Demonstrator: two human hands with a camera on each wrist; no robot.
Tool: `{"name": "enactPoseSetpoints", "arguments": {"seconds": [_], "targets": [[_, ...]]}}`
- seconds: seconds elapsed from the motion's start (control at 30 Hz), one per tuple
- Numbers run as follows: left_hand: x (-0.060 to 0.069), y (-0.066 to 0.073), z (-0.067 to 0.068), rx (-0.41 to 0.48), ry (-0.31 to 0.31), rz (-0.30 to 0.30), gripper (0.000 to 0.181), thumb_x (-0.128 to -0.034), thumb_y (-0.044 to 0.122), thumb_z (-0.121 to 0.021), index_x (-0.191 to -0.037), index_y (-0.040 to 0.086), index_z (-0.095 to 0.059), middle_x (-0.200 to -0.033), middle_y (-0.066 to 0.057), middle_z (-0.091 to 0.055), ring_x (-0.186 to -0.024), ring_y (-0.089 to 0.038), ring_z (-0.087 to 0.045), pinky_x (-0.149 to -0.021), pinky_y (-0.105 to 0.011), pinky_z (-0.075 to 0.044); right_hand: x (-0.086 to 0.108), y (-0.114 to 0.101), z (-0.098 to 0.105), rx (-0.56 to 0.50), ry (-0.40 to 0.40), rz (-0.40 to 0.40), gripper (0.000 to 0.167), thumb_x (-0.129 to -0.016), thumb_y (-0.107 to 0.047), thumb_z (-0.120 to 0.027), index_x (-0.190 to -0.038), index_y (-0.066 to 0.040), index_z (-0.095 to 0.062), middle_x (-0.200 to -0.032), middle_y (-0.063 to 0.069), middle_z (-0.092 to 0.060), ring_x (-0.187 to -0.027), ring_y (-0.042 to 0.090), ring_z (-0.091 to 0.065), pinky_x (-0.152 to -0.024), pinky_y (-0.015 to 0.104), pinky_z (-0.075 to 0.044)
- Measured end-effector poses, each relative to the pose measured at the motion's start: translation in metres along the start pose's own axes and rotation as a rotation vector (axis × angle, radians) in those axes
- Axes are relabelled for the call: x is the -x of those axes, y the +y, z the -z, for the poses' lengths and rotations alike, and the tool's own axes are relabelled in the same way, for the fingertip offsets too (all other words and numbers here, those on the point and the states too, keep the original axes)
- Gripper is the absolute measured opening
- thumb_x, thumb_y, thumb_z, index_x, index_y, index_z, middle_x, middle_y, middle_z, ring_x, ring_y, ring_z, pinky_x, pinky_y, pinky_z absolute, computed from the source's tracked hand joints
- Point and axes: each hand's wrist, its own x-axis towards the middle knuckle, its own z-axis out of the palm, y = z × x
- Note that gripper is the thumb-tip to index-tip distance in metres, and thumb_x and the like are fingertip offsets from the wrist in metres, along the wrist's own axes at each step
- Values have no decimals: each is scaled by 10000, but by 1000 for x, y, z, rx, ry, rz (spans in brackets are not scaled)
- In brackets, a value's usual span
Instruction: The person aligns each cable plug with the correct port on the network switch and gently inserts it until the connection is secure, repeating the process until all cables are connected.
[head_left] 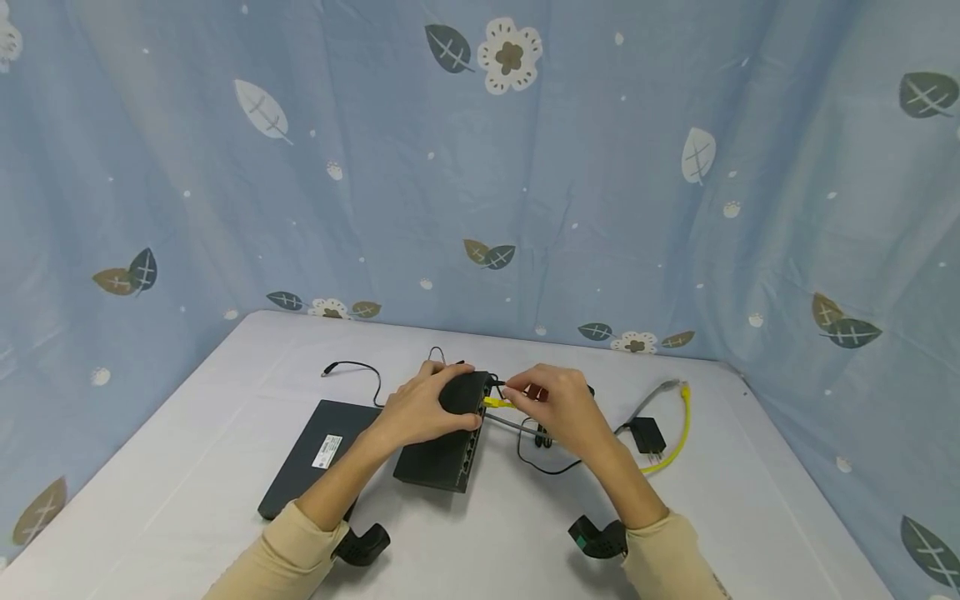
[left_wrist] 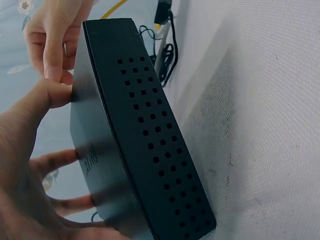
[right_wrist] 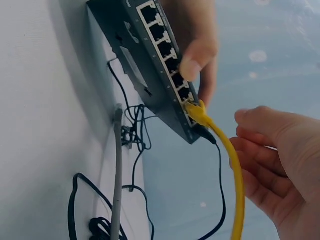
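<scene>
My left hand (head_left: pixel 420 410) grips a black network switch (head_left: pixel 435 457), its thumb on the port edge and its fingers spread over the top. Tilted up from the white table, the switch shows a row of ports in the right wrist view. A yellow network cable (right_wrist: pixel 235 165) is plugged in near one end of that row. Beside it sits a black power plug (right_wrist: pixel 204 134) with a thin cord. My right hand (right_wrist: pixel 280 160) is close to both plugs, fingers loosely bent, with a gap between the fingertips and the cables.
A flat dark device (head_left: pixel 311 454) with a white label lies left of the switch. To the right are a black power adapter (head_left: pixel 647 436), a grey cable (head_left: pixel 651 402) and a bundled black cord (head_left: pixel 543 437). Another black cable (head_left: pixel 360 364) lies at the back left.
</scene>
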Motion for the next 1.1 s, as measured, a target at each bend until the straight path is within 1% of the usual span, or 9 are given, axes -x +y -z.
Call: {"name": "enactPoseSetpoints", "arguments": {"seconds": [0.13,0.33,0.53,0.6,0.83,1.1], "targets": [[1,-2,0,-17,-6,13,773,-742,594,-734,-1440,426,-448,-1416,-104,-461,-1060,-332,-601,-804,-579,-472,-1,3,0,-4,19,22,60,-863,-198,-761,-905,-158,-777,-817,-69,-725,-639,1,-574,-572,165,-485],[3,-1,-1,-23,-6,19,776,-732,598,-740,-1434,427,-456,-1393,-98,-474,-1016,-309,-603,-767,-533,-475,-2,7,2,-4,44,51,56,-861,-193,-763,-900,-155,-776,-822,-47,-736,-633,21,-589,-570,165,-488],[5,2,-2,-46,-15,14,795,-722,607,-736,-1441,428,-446,-1381,-94,-475,-983,-288,-600,-761,-529,-471,-1,7,7,-1,44,27,61,-879,-210,-745,-910,-167,-775,-834,-55,-735,-631,22,-585,-572,172,-489],[7,3,-2,-53,-16,12,796,-720,605,-738,-1439,429,-447,-1380,-95,-473,-958,-276,-597,-748,-510,-474,-1,8,10,5,50,15,61,-884,-211,-740,-911,-169,-775,-837,-56,-734,-626,23,-581,-570,176,-487],[17,6,1,-69,-31,12,800,-712,595,-749,-1435,400,-467,-1403,-119,-462,-938,-280,-591,-719,-463,-483,-3,12,16,40,72,5,60,-896,-208,-726,-906,-174,-774,-811,-65,-723,-603,11,-550,-554,177,-473],[27,11,-3,-142,-43,68,774,-712,538,-718,-1428,359,-486,-1367,-113,-466,-879,-281,-555,-707,-473,-452,-2,13,15,30,81,-20,63,-901,-222,-721,-900,-189,-775,-800,-80,-715,-603,-11,-534,-558,182,-474]]}}
